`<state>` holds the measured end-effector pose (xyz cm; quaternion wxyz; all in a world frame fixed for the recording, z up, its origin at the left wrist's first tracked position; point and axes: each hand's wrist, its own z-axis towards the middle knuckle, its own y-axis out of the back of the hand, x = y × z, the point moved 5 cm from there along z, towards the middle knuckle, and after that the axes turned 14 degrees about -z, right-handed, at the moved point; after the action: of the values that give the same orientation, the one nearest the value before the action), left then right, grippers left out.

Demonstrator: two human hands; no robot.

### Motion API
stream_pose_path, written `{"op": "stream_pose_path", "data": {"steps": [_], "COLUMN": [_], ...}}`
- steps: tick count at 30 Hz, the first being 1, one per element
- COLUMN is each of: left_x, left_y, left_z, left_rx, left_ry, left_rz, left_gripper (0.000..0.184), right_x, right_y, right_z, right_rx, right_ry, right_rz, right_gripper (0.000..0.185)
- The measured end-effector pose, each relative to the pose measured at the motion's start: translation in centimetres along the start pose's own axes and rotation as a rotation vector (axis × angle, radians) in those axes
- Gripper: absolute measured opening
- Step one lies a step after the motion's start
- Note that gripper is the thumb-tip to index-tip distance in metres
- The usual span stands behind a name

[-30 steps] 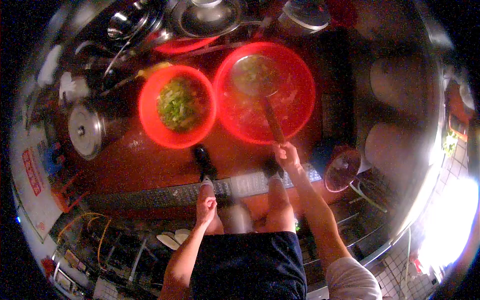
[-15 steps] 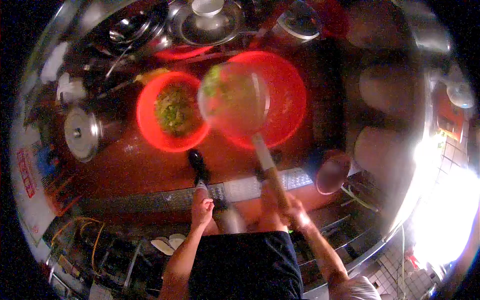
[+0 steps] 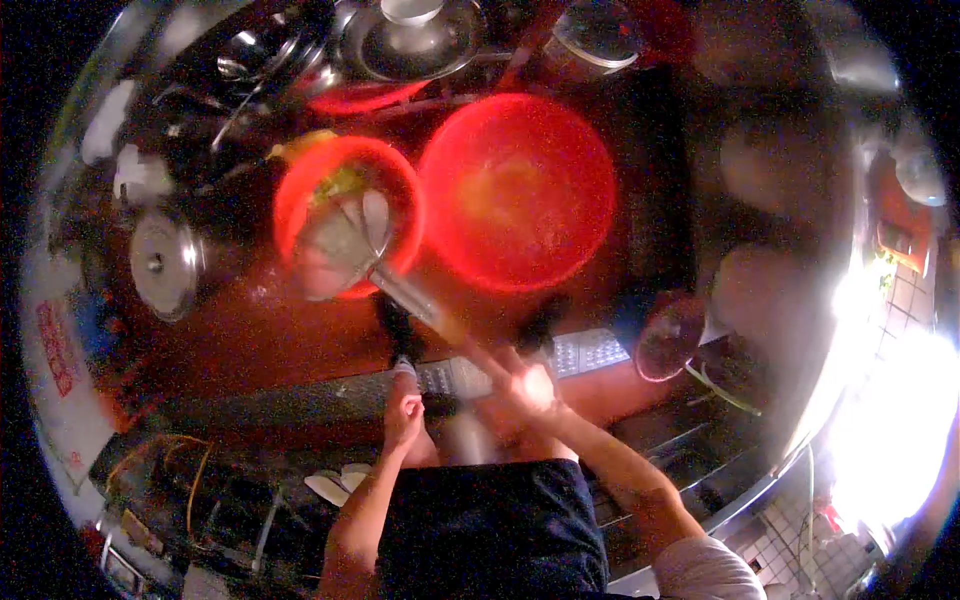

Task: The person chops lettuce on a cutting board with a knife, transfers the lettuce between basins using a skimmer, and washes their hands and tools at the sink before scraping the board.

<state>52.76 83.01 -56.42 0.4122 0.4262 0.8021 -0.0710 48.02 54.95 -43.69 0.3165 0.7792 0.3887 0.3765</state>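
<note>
My right hand [image 3: 530, 384] is wrapped round the long wooden handle of a strainer [image 3: 338, 245]. The strainer's round head, blurred by motion, is over the front of the smaller red basin [image 3: 408, 178], reaching past its rim. Chopped greens [image 3: 343, 182] show inside that basin behind the strainer; the rest of its contents are hidden. To the right stands a larger red basin [image 3: 575, 205] with a pale yellowish patch inside, too blurred to identify. Near my left knee, my left hand [image 3: 404, 424] has its fingers curled closed, with nothing visible in them.
A steel pot lid [image 3: 160, 266] is on the left. Metal bowls [image 3: 410, 45] and a lidded container [image 3: 597, 38] stand at the back. A brownish bowl [image 3: 667, 340] sits at right. A metal drain grate [image 3: 590, 352] crosses the reddish floor near my feet.
The strainer swung left from over the larger basin to the smaller one, its head tipping. Greens seen in it before no longer show there. My right hand moved left; my left hand stayed put.
</note>
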Motion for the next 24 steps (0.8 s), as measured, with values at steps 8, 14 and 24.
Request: {"op": "stream_pose_path", "data": {"steps": [8,14,24], "left_x": [6.9,4.4,6.4], "left_y": [-0.8,-1.8,-3.8], "left_z": [0.2,1.5,0.5], "left_rx": [0.029,0.065,0.0], "left_ry": [-0.012,0.098,0.008], "left_rz": [0.041,0.001,-0.024], "left_gripper": [0.013,0.014,0.009], "right_x": [-5.8,-13.9,-27.6], "right_y": [0.4,1.5,-4.4], "right_z": [-5.4,-3.4,7.9], "right_rx": [-0.175,-0.325,-0.319], "right_ry": [-0.228,-0.569,-0.585], "right_rz": [0.307,0.623,1.194], "right_gripper": [0.055,0.055,0.028]}}
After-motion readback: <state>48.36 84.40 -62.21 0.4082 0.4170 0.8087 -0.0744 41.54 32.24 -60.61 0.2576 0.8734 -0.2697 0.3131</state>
